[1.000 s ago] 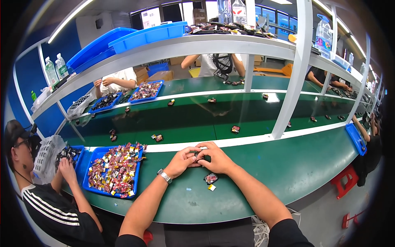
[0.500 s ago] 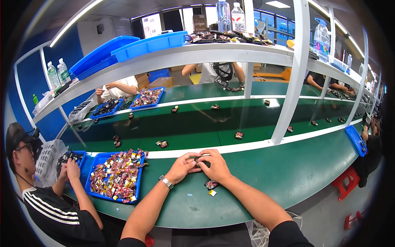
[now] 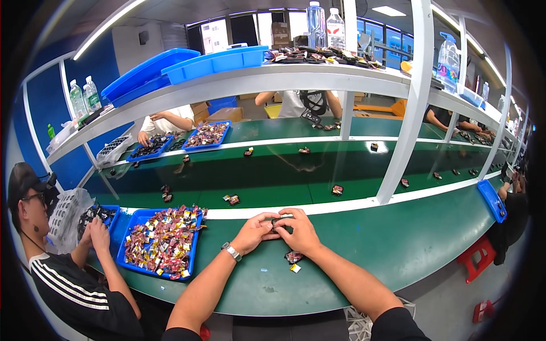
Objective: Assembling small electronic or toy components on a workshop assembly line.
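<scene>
Above the green worktop (image 3: 364, 244), my left hand (image 3: 253, 233) and my right hand (image 3: 300, 234) meet with bent fingers around a small black part (image 3: 274, 226). Both sets of fingertips pinch it, and they cover most of it, so its exact kind cannot be made out. Just below my right hand lies a small dark-and-red electronic piece (image 3: 293, 257) with a white and yellow tab (image 3: 296, 269). Left of my left forearm stands a blue tray (image 3: 194, 258), heaped with many similar red pieces bearing yellow and white tabs.
Beyond a white rail (image 3: 335, 207), a dark green conveyor belt (image 3: 273, 182) carries scattered small pieces. A white post (image 3: 405, 119) supports the overhead shelf (image 3: 239, 78). At left, a co-worker (image 3: 74, 284) handles parts beside another tray. A blue bin (image 3: 492, 202) sits at the far right edge.
My hands keep nearly the same pose around the black part. Across the belt, a co-worker's hand has lowered to a tray of black parts. The whole view has shifted slightly.
</scene>
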The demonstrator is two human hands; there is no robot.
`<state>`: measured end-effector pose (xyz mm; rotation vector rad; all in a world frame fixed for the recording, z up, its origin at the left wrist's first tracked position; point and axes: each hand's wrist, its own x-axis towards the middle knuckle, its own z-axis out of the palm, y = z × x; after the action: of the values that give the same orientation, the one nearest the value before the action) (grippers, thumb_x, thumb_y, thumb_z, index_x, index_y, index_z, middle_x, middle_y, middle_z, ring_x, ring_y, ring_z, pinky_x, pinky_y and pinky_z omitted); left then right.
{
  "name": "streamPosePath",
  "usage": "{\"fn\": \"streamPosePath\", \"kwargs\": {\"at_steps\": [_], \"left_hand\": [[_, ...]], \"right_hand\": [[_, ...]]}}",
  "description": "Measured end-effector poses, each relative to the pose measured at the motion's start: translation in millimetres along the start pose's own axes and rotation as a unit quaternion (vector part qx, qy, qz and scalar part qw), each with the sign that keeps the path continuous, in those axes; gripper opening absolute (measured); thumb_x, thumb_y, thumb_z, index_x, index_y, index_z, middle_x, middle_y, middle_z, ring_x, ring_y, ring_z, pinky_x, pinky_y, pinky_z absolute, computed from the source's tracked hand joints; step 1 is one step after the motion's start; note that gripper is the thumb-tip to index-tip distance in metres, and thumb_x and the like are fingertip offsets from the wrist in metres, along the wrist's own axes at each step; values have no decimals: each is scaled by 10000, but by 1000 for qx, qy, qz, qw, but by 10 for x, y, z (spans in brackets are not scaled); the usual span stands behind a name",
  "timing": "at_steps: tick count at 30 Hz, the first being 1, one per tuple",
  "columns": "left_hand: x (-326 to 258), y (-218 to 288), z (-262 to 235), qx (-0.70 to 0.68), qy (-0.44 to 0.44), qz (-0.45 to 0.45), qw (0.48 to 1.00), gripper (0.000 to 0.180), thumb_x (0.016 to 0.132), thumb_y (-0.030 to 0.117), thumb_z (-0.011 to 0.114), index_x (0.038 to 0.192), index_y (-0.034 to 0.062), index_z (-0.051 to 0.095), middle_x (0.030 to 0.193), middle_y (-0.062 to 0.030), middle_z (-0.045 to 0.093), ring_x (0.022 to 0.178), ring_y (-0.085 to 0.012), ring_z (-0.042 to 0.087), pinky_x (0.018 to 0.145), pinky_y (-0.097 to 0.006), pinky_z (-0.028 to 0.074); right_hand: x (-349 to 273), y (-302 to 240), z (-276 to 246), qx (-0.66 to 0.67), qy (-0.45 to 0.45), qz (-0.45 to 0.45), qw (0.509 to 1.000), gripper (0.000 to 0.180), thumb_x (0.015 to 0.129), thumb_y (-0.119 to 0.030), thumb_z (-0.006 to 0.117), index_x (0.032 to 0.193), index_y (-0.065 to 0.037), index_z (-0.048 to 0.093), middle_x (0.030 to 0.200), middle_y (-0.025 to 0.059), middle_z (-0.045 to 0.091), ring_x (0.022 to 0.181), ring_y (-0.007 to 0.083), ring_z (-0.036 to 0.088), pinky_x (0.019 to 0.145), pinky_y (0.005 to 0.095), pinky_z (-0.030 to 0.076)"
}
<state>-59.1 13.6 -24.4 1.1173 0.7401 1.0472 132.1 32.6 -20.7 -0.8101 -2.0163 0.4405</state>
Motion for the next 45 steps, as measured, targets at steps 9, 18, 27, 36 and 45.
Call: {"fn": "streamPosePath", "kwargs": {"at_steps": [9, 18, 27, 36, 45], "left_hand": [[17, -16, -4, -4, 6, 1, 1000, 323, 974, 96, 547, 1286, 27, 498, 1171, -101, 605, 1094, -194, 618, 968, -358, 535], [4, -71, -34, -21, 35, 45, 998, 305, 975, 85, 542, 1273, 29, 505, 1232, -119, 586, 1123, -205, 606, 976, -355, 529], [27, -95, -42, -15, 47, 63, 997, 302, 984, 46, 501, 1285, 25, 501, 1223, -126, 596, 1112, -206, 614, 964, -349, 537], [11, -70, 12, 1, 59, 41, 997, 311, 996, 46, 466, 1305, 10, 481, 1224, -130, 582, 1129, -208, 602, 984, -357, 534], [22, -39, 29, -9, 39, 36, 999, 300, 1000, 58, 466, 1295, 7, 480, 1204, -124, 592, 1119, -203, 604, 974, -363, 540]], "right_hand": [[4, 25, 26, 10, -7, 3, 1000, 133, 795, -109, 689, 918, -95, 739, 1178, 60, 603, 1154, 281, 518, 963, 380, 457], [44, -110, 44, 12, 16, -35, 999, 203, 769, -78, 700, 969, -89, 731, 1194, 83, 599, 1151, 306, 521, 971, 403, 456], [68, -11, 163, 66, -2, 20, 998, 206, 778, -62, 689, 977, -96, 731, 1240, 77, 597, 1192, 287, 507, 998, 398, 439], [64, -129, 60, 12, 59, -39, 997, 163, 769, -57, 717, 931, -57, 697, 1146, 104, 619, 1076, 292, 581, 889, 374, 502], [125, -147, 46, -33, 94, -72, 992, 130, 754, -23, 714, 876, -29, 669, 970, 93, 621, 888, 264, 619, 777, 353, 527]]}}
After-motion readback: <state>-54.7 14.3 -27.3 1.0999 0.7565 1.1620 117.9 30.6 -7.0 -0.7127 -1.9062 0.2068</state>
